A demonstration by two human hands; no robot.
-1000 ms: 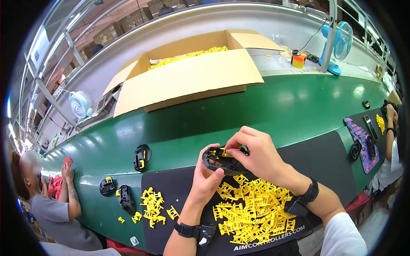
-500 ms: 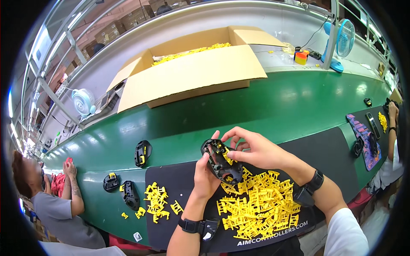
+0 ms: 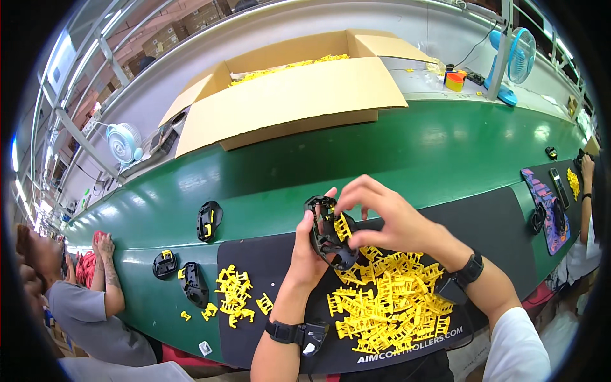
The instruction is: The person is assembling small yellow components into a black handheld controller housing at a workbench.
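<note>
My left hand (image 3: 307, 254) is closed around an open black plastic shell (image 3: 324, 239), shaped like a computer mouse housing, and holds it tilted above the mat. A small yellow ladder-shaped plastic piece (image 3: 343, 227) shows at the right side of its opening. The index finger and thumb of my right hand (image 3: 385, 219) sit at the two ends of that piece, the other fingers raised. Whether the piece is seated in the shell I cannot tell. Below the hands lies a large heap of similar yellow pieces (image 3: 398, 302), with a smaller pile (image 3: 234, 293) left of my left forearm.
Black shells with yellow parts (image 3: 208, 221) (image 3: 193, 284) (image 3: 165, 264) lie on the green table at left. Beyond stands a big cardboard box (image 3: 293, 102) of yellow pieces. A black mat (image 3: 471, 223) spans the front. Co-workers sit at left (image 3: 95, 318) and far right (image 3: 587, 191).
My right hand has opened wider, its thumb shifting from on top of the yellow piece to its lower end. The piece now shows more fully, and the shell has turned slightly. The view has shifted a little.
</note>
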